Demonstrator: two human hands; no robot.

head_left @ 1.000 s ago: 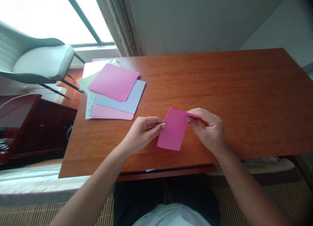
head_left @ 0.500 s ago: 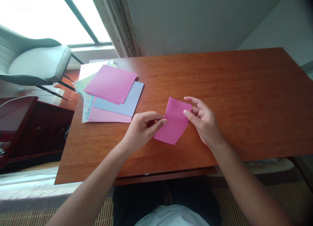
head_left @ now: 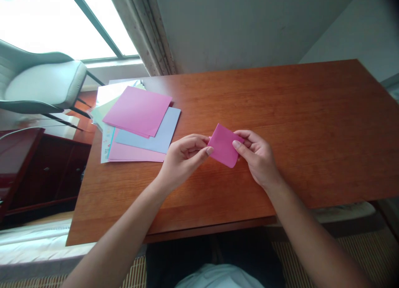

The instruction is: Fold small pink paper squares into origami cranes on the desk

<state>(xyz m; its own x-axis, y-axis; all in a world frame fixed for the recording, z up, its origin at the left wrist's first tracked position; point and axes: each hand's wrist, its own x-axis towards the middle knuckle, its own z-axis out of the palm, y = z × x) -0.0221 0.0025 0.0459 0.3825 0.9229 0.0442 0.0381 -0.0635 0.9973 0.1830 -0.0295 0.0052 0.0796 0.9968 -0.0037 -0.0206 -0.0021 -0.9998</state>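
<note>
Between my two hands a small folded piece of pink paper [head_left: 223, 146] is held above the wooden table. My left hand [head_left: 187, 157] pinches its left edge between thumb and fingers. On the opposite side, my right hand [head_left: 257, 155] grips the right edge, its thumb on top and its fingers behind the paper. The paper looks bent over on itself, with its lower edge rounded; its underside is hidden from me.
At the table's left end lies a pile of paper: pink sheets [head_left: 140, 109] on top, a light blue sheet [head_left: 165, 132] and pale pink sheets [head_left: 134, 154] below. A grey chair [head_left: 43, 84] stands beyond the left edge of the wooden table [head_left: 280, 101].
The paper's lower part has been bent under, so the visible pink piece is shorter. My right fingers have closed in behind its edge. The view has shifted slightly.
</note>
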